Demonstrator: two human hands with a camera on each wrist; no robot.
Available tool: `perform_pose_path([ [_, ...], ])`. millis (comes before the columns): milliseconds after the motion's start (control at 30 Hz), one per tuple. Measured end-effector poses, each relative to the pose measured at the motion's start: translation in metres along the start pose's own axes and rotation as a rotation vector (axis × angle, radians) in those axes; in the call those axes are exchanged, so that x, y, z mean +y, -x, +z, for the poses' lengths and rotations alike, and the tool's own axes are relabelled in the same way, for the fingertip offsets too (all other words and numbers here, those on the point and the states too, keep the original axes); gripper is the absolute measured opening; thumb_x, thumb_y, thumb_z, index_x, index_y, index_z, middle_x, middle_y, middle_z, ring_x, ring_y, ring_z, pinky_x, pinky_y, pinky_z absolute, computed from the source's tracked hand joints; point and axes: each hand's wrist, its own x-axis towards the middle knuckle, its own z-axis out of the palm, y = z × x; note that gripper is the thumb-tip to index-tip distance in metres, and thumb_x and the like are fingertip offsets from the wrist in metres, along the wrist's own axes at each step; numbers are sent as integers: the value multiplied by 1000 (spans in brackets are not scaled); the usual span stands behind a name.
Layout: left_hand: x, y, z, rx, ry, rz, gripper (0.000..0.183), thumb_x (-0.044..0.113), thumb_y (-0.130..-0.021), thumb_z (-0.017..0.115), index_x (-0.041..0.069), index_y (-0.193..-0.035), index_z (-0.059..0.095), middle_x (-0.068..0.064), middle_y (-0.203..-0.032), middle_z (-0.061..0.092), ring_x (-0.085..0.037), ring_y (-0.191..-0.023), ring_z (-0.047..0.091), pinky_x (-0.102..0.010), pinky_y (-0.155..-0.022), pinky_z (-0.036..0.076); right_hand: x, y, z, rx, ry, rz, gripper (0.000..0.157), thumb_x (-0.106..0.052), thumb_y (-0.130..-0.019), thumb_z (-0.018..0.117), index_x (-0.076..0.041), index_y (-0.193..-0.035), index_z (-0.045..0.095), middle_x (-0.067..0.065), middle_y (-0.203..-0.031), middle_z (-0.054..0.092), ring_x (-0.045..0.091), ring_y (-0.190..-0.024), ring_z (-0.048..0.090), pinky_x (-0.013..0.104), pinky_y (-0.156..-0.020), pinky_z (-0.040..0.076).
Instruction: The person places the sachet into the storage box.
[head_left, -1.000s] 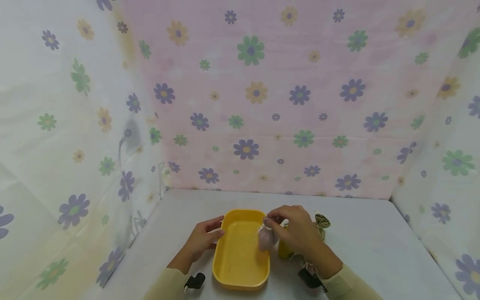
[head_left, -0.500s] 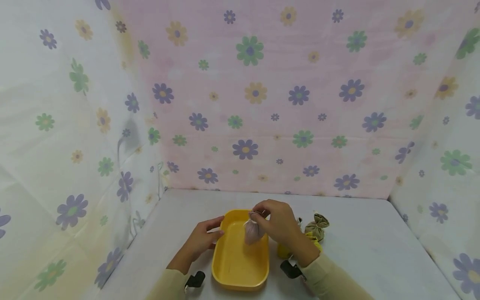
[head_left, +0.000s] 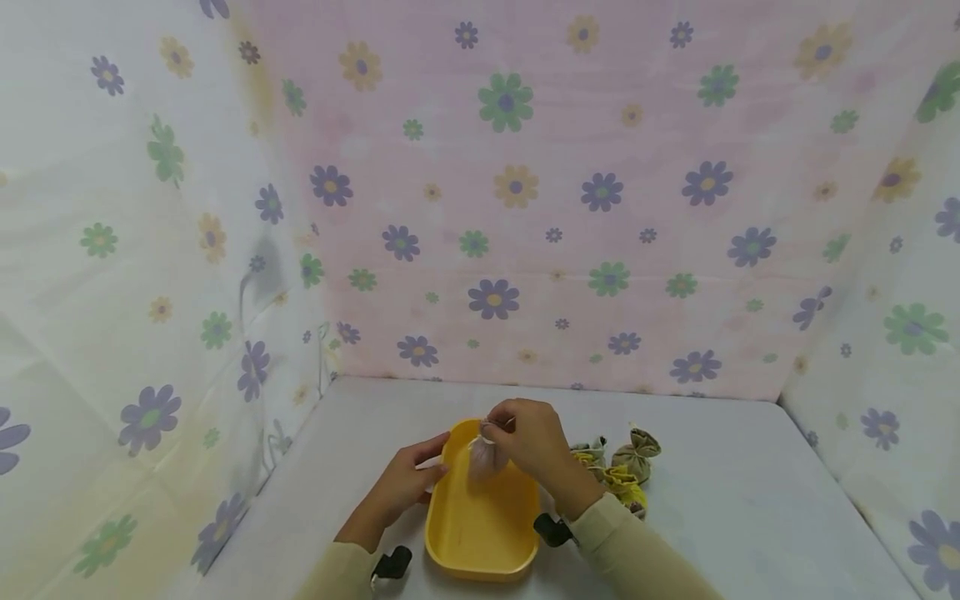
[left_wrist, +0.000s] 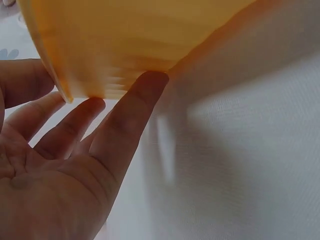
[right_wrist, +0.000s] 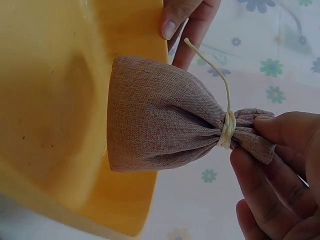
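In the head view a yellow plastic tray (head_left: pixel 483 533) with raised sides lies on the white table. At its left side my left hand (head_left: pixel 405 479) holds the rim. The right wrist view shows that thumb over the inner side, and the left wrist view shows fingers (left_wrist: pixel 135 112) against the outer wall. My right hand (head_left: pixel 534 442) pinches the gathered neck of a mauve cloth pouch (right_wrist: pixel 160 117). Pale cord is tied around that neck, one end sticking out. The pouch hangs over the far part of the tray, its bottom inside the tray's outline.
Right of the tray stands a cluster of small pouches: an olive pouch (head_left: pixel 635 454), a yellow pouch (head_left: pixel 622 483) and others partly hidden by my right arm. Flower-printed cloth (head_left: pixel 525 250) hangs behind the table (head_left: pixel 735 483) and along both sides.
My right hand has carried the mauve pouch leftward, from the tray's right rim to over its far part. More of the pouch cluster now shows. My left hand stays on the tray.
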Motion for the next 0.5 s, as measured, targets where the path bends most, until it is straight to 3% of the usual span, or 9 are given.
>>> perform_pose_path([
  [233,-2,-1,0,3,18,-15,60,21,-100,67,25,-157,48,-15,-163,43,-37,-132,61,-44,-79,65,0,-11,13,-34,-2,83,9,-34,-93,79,-25,-89,78,-15,-82,72,2,-73,64,18,-61,55],
  [500,-6,0,2,9,40,-12,60,21,-101,67,26,-157,47,-17,-162,43,-40,-134,58,-45,-79,65,6,-19,27,-54,15,95,11,-33,-94,78,-23,-89,77,-15,-80,71,4,-73,63,21,-63,55],
])
